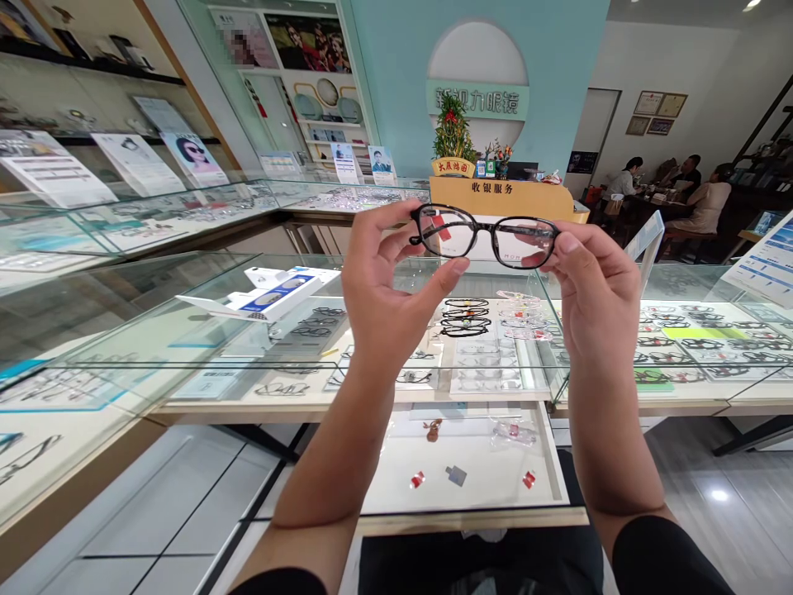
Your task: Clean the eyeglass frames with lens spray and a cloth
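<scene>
A pair of black-framed eyeglasses point(485, 227) is held up in front of me, above the glass counter, with its temples folded behind the lenses. My left hand point(393, 273) pinches the frame's left end, its thumb stretched below the lens. At the other end, my right hand point(591, 277) grips the frame's right corner between thumb and fingers. A red mark shows through the left lens. Beneath the glasses, several dark frames point(466, 317) lie in a row inside the glass case, with clear frames point(524, 314) beside them.
An open drawer point(496, 500) below the counter holds small red packets, a grey tag and a brown trinket. A white open box point(273, 297) rests on the glass top point(216, 273). A wooden cashier desk point(526, 198) stands behind; several people sit at the far right.
</scene>
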Motion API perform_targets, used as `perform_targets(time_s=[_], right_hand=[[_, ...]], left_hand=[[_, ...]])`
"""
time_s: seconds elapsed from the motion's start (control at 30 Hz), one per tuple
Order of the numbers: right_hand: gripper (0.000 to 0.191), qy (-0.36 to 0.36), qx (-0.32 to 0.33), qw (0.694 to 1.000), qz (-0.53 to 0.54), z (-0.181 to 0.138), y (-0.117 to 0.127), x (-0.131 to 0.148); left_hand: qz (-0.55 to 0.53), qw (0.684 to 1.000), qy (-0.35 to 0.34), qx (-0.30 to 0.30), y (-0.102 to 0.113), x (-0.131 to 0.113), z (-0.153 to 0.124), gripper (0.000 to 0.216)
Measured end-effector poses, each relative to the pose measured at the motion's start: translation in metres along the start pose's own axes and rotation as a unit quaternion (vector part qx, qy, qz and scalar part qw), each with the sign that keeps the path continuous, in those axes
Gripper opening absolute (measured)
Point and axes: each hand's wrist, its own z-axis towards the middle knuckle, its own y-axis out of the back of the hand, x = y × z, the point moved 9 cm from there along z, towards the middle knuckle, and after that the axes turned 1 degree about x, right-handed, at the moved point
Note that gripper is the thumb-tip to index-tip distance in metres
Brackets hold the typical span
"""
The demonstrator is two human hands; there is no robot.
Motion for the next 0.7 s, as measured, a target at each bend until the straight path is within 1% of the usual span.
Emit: perform_targets(time_s=[0.07, 0.13, 0.23, 0.33, 0.43, 0.63, 0.7], right_hand=[[0.039, 0.005, 0.013, 1.0, -0.006, 0.0, -0.002, -0.001], [0.039, 0.004, 0.02, 1.0, -0.013, 0.0, -0.002, -0.003], [0.035, -0.006, 0.006, 1.0, -0.02, 0.0, 0.001, -0.006], [0.029, -0.017, -0.012, 1.0, -0.009, 0.001, 0.004, -0.009], [0.025, -0.022, -0.012, 1.0, -0.002, 0.003, 0.004, -0.011], [0.03, -0.015, 0.002, 1.0, -0.017, 0.004, -0.001, -0.017], [0.032, -0.01, 0.006, 1.0, -0.022, 0.004, -0.001, -0.019]], left_hand=[[0.007, 1.0, -0.007, -0.011, 0.001, -0.003, 0.0, 0.068], [0.019, 0.999, -0.033, -0.022, 0.003, -0.008, 0.001, 0.068], [0.015, 0.998, -0.045, -0.031, 0.005, -0.012, 0.001, 0.062], [-0.029, 0.999, -0.022, -0.029, 0.004, -0.01, 0.003, 0.059], [-0.087, 0.995, -0.013, -0.035, 0.004, -0.007, 0.005, 0.062], [-0.151, 0.987, 0.047, -0.034, 0.002, 0.008, 0.008, 0.058], [-0.168, 0.984, 0.058, -0.033, 0.001, 0.01, 0.007, 0.056]])
